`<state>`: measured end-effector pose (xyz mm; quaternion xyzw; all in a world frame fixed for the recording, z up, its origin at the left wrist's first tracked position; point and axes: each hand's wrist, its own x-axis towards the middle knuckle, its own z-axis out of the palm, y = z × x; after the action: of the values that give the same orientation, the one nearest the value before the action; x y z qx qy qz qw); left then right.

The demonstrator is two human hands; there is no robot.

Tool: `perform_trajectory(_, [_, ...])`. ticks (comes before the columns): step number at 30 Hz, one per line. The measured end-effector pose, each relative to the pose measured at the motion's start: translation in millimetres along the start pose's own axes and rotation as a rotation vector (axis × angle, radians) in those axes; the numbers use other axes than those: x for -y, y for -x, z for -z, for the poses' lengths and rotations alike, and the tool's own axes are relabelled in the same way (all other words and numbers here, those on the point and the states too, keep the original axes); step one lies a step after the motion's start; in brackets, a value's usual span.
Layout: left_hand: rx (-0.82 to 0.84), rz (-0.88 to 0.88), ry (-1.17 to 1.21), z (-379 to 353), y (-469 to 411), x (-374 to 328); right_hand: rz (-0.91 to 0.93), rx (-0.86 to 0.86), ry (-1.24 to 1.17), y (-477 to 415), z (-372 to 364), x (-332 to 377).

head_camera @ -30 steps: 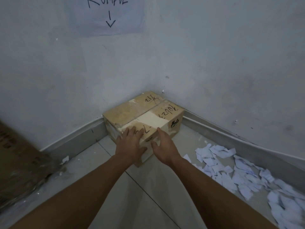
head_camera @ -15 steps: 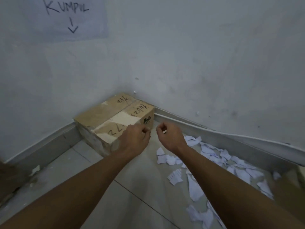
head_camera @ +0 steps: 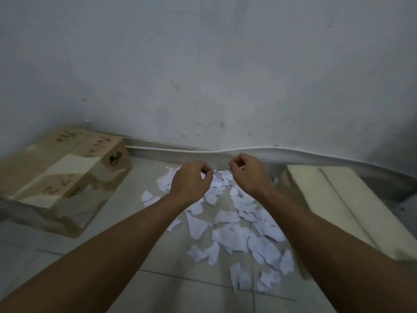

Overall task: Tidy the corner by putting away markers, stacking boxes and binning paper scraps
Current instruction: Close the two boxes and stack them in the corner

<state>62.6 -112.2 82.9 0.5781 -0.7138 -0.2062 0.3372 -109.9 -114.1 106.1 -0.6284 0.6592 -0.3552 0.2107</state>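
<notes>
Both hands off cardboard box, now at nine o'clock; left hand and right hand loosely curled, empty, over paper scraps. Scraps featherlight, flimsy: scoop from pile edges.

Cardboard box sits on floor at left of frame, against wall. Second box at right, along baseboard. Paper scraps lie on floor between the boxes, centre to lower centre of frame.
</notes>
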Motion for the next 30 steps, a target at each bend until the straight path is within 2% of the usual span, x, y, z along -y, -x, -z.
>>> perform_trajectory(12, [0.247,-0.177,0.152,-128,10,-102,-0.196,-0.12,0.259,52,118,-121])
perform_trajectory(18, [0.376,-0.141,0.159,-172,22,-140,-0.26,-0.167,0.263,73,135,-158])
perform_trajectory(25, [0.524,0.17,0.226,-225,37,-169,-0.369,-0.14,0.529,79,169,-197])
perform_trajectory(30, [0.448,0.291,0.226,-246,44,-190,-0.42,-0.185,0.566,72,195,-231])
